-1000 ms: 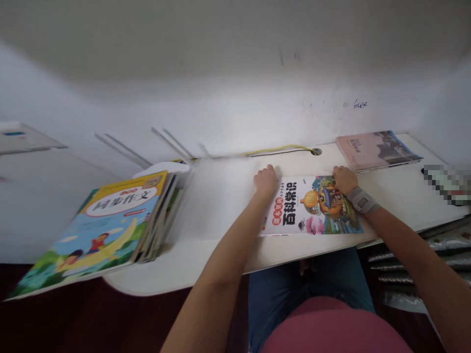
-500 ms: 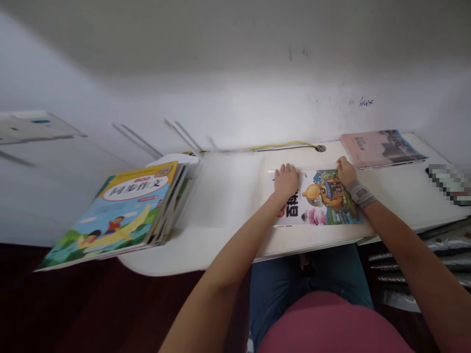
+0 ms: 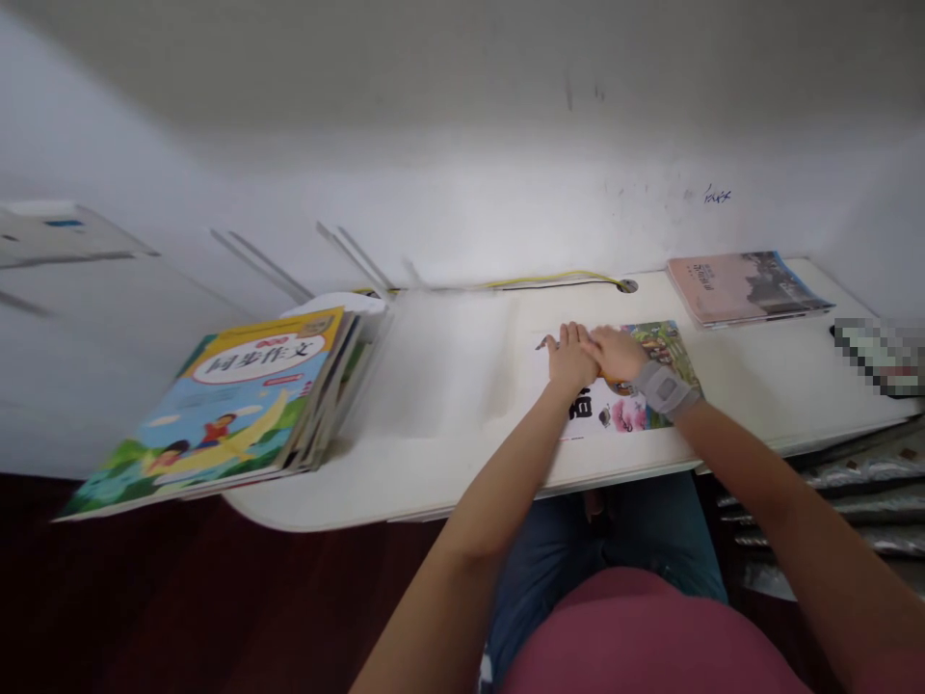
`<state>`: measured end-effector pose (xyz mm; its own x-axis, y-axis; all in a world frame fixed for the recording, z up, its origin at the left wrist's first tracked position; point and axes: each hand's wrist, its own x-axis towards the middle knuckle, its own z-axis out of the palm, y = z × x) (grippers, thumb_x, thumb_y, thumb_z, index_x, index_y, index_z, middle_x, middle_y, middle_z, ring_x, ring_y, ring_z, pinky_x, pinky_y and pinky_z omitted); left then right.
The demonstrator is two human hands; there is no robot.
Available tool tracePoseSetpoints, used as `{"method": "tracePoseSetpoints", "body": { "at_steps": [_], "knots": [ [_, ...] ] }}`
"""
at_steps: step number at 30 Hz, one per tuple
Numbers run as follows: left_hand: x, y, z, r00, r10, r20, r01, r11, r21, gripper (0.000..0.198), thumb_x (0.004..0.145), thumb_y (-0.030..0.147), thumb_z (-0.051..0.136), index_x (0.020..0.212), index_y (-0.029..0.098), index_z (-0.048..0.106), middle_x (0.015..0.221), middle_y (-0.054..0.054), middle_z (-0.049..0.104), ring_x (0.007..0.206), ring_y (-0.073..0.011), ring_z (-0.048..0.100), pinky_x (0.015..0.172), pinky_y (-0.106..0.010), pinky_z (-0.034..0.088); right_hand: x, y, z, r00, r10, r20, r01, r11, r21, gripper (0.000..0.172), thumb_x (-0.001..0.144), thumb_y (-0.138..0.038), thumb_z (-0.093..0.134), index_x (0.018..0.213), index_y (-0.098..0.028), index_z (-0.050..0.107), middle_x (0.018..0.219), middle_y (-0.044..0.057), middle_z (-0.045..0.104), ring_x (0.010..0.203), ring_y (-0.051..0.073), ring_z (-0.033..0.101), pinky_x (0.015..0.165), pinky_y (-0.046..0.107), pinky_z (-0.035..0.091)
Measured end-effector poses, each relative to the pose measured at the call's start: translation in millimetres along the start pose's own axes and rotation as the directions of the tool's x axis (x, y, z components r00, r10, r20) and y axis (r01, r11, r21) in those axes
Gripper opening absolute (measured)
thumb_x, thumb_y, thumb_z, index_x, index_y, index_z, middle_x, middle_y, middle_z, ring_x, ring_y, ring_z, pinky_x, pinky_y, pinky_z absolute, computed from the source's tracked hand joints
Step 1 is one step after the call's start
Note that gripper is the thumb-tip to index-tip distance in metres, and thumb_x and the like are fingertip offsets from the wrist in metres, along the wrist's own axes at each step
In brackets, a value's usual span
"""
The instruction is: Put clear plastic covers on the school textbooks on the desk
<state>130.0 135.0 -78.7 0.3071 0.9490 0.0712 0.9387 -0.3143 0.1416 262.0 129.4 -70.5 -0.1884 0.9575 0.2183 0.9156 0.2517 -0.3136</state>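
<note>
White counter (image 3: 766, 381), running beneath the fingers (image 3: 574, 333) and to either side. Book stack (image 3: 231, 410), well left of the fingers. Illustrated book (image 3: 625, 415), flat, directly under the fingers. Pink-covered books (image 3: 744, 287), beyond and right of the fingers. Left hand (image 3: 572, 362), fingers flat, slightly parted; right hand (image 3: 618, 355) touching it, fingers bent, grip cannot be told. Step in hand, seemingly: smoothing the book; next move likely calls for light, even pressure.
</note>
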Motion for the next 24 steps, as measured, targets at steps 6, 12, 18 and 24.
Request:
{"method": "tracePoseSetpoints", "body": {
  "at_steps": [6,12,18,24],
  "knots": [
    [-8,-36,-7.8,0.997,-0.073,-0.018,0.073,0.997,-0.013,0.055,0.094,0.037,0.017,0.141,0.016,0.034,0.149,-0.012,0.031,0.137,-0.0292,0.025,0.108,-0.050,0.023,-30,37,-1,0.994,0.107,0.006,-0.104,0.974,-0.201,0.053,0.093,-0.040,0.037,0.135,-0.009,0.042,0.145,0.017,0.036,0.134,0.032,0.030,0.108,0.049,0.023],
    [-19,-19,-11.2,0.988,-0.021,-0.150,0.030,0.998,0.059,0.060,0.093,0.041,0.019,0.140,0.007,0.034,0.149,-0.018,0.028,0.140,-0.0322,0.013,0.110,-0.055,0.009,-50,80,-19,0.971,0.233,-0.053,-0.238,0.917,-0.320,0.059,0.093,-0.041,0.030,0.138,-0.003,0.037,0.145,0.023,0.032,0.132,0.033,0.034,0.104,0.046,0.030],
    [-13,25,0.9,0.989,0.146,0.023,-0.146,0.989,-0.005,0.059,0.092,0.049,0.020,0.143,0.020,0.032,0.150,-0.014,0.026,0.137,-0.0383,0.020,0.104,-0.063,0.016,-36,59,-27,0.990,0.126,-0.055,-0.138,0.926,-0.350,0.049,0.092,-0.035,0.037,0.120,0.001,0.055,0.132,0.028,0.047,0.129,0.038,0.036,0.104,0.057,0.020],
    [-6,13,4.3,0.975,0.209,-0.074,-0.209,0.978,0.009,0.052,0.090,0.040,0.033,0.137,0.019,0.041,0.145,-0.012,0.038,0.132,-0.0322,0.032,0.105,-0.054,0.023,-11,13,-2,0.988,-0.154,0.026,0.155,0.955,-0.252,0.043,0.096,-0.035,0.029,0.125,-0.014,0.053,0.132,0.010,0.055,0.123,0.018,0.047,0.103,0.032,0.031]
  ]
}}
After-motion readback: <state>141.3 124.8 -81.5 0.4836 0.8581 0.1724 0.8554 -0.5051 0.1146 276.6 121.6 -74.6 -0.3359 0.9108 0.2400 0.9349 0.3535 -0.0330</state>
